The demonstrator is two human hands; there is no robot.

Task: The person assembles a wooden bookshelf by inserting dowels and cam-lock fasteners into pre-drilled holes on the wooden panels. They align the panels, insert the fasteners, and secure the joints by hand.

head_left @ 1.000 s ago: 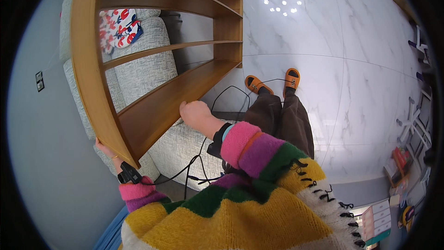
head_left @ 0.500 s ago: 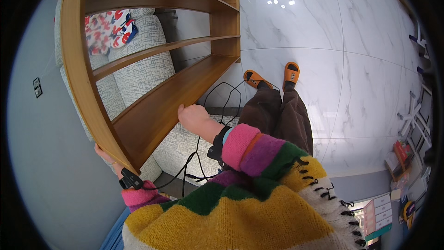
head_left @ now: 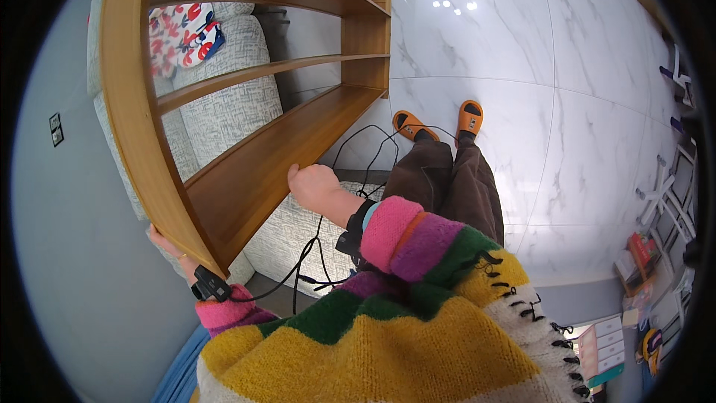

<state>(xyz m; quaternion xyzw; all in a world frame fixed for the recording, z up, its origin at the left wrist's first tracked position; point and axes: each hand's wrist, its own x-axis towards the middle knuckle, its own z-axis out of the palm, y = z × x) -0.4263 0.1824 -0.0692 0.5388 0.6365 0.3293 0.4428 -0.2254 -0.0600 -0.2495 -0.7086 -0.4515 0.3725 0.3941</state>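
A tall brown wooden bookshelf, with open compartments and no back panel, reaches from the upper left to just in front of me. My right hand is closed round the near edge of its closest board. On the outer left side, near the bottom corner, my left hand holds the side panel; its fingertips are partly hidden by the wood. Each wrist carries a black strapped device, and a black cable runs from the left one, looping below the shelf.
Behind the shelf stands a grey-white patterned sofa with a red, white and blue cloth on it. A grey wall rises at left. Orange slippers stand on marble tiles. White metal legs and a small drawer unit are at right.
The bookshelf has shifted slightly, its left side panel moving a little right and its boards a little up in view. My left hand has gone slightly up with it; both hands keep their hold.
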